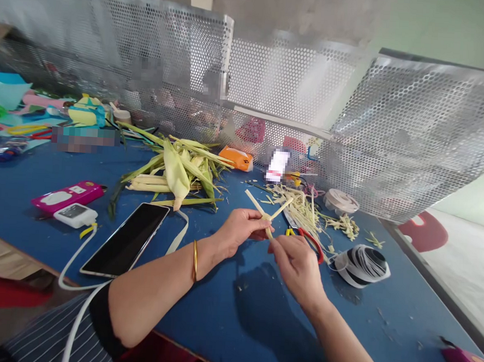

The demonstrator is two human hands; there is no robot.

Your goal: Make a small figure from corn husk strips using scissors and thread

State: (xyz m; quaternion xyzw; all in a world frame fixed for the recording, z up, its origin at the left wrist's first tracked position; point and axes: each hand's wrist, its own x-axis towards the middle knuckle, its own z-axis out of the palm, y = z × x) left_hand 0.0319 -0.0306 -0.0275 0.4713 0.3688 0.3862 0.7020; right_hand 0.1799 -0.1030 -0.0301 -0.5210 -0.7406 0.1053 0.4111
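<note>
Table point(213, 310) blue, perf. silver screen point(289, 74) behind; L hand point(241, 230) & R hand point(298, 266) pinching pale strips point(282, 208).

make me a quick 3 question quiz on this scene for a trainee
1. True or false: the bangle is on the left arm.
2. Which is right of the scissors? a) orange pack b) yarn c) black-screened phone
3. Fill in: the left hand pinches pale ____.

Key: 1. True. 2. b. 3. strips.
</note>
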